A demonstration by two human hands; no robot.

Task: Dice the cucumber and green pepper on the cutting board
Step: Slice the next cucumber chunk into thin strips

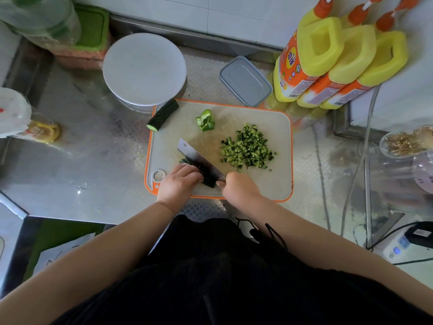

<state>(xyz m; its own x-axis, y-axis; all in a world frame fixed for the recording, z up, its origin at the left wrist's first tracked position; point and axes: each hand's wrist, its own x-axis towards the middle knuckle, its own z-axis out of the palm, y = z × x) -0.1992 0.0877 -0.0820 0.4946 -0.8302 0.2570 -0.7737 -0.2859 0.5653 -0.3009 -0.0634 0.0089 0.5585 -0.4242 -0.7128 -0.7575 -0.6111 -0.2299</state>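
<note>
**choppy_kev:** so where's everything sitting at this point?

**dicedaily:** The cutting board, pale with an orange rim, is dead centre of the frame on a steel counter. The right hand has its fingers wrapped around the handle of a cleaver; the blade runs diagonally up toward the left, over the lower left part of the board. The left hand is just left of the blade, fingers curled down on a piece of cucumber that pokes out dark green between the two hands. A bit more of it shows at the far side of the blade too.

**choppy_kev:** and the finished stuff?

**dicedaily:** Pile of diced cucumber on the right half of the board, right of the knife, with a few stray cubes around it. The green pepper piece sits uncut near the board's top edge, well apart from the hands. Another cucumber chunk lies at the board's upper left corner, its cut end hanging over the edge.

**choppy_kev:** anything else around?

**dicedaily:** Round white lid above the board toward the upper left, a grey lidded container at the board's top right, and three yellow bottles with orange caps in the upper right.
</note>
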